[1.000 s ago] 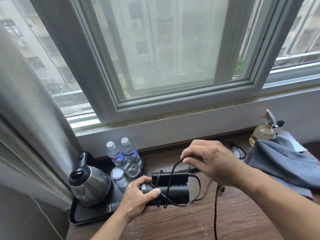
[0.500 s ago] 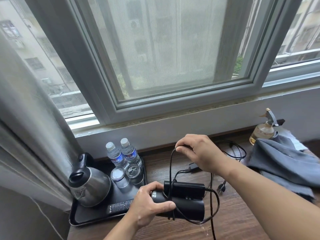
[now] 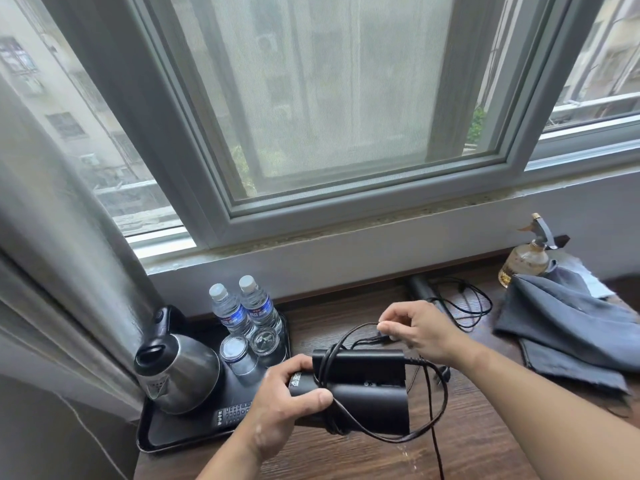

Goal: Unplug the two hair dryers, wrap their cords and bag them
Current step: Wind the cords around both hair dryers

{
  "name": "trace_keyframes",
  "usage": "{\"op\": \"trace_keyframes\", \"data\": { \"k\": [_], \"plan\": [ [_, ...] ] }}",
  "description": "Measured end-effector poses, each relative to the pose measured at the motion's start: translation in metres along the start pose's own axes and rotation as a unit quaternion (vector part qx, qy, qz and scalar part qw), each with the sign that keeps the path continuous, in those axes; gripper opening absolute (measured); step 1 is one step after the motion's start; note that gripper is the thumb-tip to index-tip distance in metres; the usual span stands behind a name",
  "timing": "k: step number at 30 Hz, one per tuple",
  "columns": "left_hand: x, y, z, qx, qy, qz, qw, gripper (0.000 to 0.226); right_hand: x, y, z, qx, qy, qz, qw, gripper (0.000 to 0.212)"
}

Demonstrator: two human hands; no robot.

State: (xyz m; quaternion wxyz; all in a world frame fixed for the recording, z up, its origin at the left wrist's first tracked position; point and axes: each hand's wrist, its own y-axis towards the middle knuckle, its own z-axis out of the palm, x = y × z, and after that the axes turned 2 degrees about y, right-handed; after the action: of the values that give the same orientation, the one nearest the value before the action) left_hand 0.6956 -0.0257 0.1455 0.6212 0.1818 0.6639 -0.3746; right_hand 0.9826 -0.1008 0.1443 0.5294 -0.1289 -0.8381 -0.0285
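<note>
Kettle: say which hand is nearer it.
Left. The left hand grips the hair dryer just right of the kettle; the right hand pinches the cord farther right.

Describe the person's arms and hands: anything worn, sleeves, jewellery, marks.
The left hand and right hand are bare: no gloves, and no rings on the fingers that show. The left forearm and right forearm are uncovered to the frame's edge, with no sleeve, watch or bracelet in view. The visible nails are short and unpainted. No tattoos or markings show.
</note>
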Motion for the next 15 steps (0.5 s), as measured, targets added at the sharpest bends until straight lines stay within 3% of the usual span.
{"op": "trace_keyframes", "data": {
  "k": [7,10,15],
  "plan": [
    [-0.014,0.007,0.006,-0.015,-0.162,0.006,0.987,0.069,-0.023,-0.026,0.034,-0.006,0.098,0.016,0.995,0.023],
    [-0.021,0.014,0.005,-0.050,-0.218,0.015,0.975,0.071,-0.032,-0.044,0.051,0.013,0.155,0.066,0.986,0.012],
    [-0.030,0.027,-0.009,-0.145,-0.236,0.022,0.961,0.068,-0.050,-0.077,0.079,0.047,0.182,0.120,0.975,0.014]
  ]
}}
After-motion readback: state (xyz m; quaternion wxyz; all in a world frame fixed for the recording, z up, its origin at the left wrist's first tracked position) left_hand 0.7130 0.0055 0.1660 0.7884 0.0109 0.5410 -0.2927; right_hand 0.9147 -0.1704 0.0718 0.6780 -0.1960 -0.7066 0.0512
